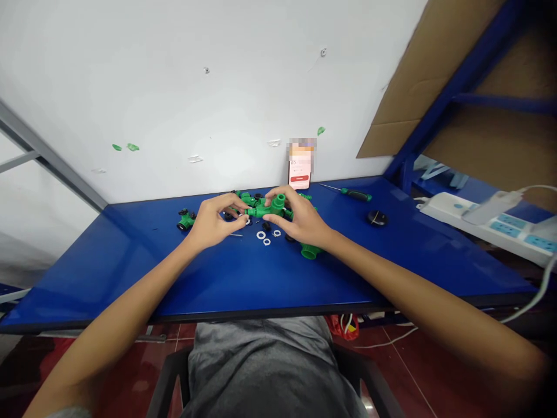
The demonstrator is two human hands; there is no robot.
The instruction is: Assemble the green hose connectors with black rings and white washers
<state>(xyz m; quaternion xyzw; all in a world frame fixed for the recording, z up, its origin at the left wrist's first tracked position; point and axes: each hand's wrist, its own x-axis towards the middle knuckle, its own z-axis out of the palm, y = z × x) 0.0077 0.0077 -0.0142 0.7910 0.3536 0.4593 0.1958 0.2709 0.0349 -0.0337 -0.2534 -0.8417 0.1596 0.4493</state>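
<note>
A green plastic hose fitting (pixel 270 208) with branching spouts is held just above the table between my two hands. My right hand (pixel 304 220) wraps thumb and fingers round its body. At the fitting's narrow left end, my left hand (pixel 217 220) pinches with thumb and fingertips; a small part there may be hidden. Beneath the hands lie several white flat rings (pixel 261 235) and a black cap (pixel 266 226). A green fitting with a wide round mouth (pixel 309 252) rests under my right wrist. More green and black pieces (pixel 247 198) sit behind my hands, partly covered.
A lit phone (pixel 300 168) leans against the white wall. A screwdriver (pixel 357 195) and a round black object (pixel 377 218) lie to the right on the blue table (pixel 209 290). Another green fitting (pixel 185 220) sits left. A white power strip (pixel 491 223) with cables occupies the right edge.
</note>
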